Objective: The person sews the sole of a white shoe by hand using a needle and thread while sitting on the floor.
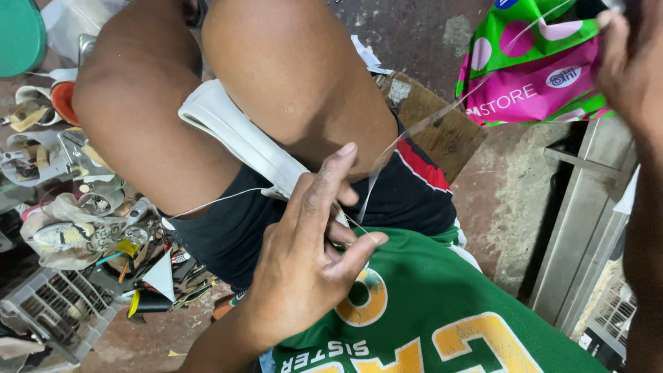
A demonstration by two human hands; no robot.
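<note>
- While the white shoe sole (238,138) is lying clamped between the person's knees, its long axis is running diagonally toward the left hand (304,266).
- Left hand, nearer, is pinching thin pale thread (376,169) at the sole's smooth rubbery edge.
- Right hand (632,65) is pulling thread taut, fingers closed.

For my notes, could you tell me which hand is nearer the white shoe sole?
Left. The left hand touches the white shoe sole clamped between the knees; the right hand is raised far off, pulling thread.
</note>
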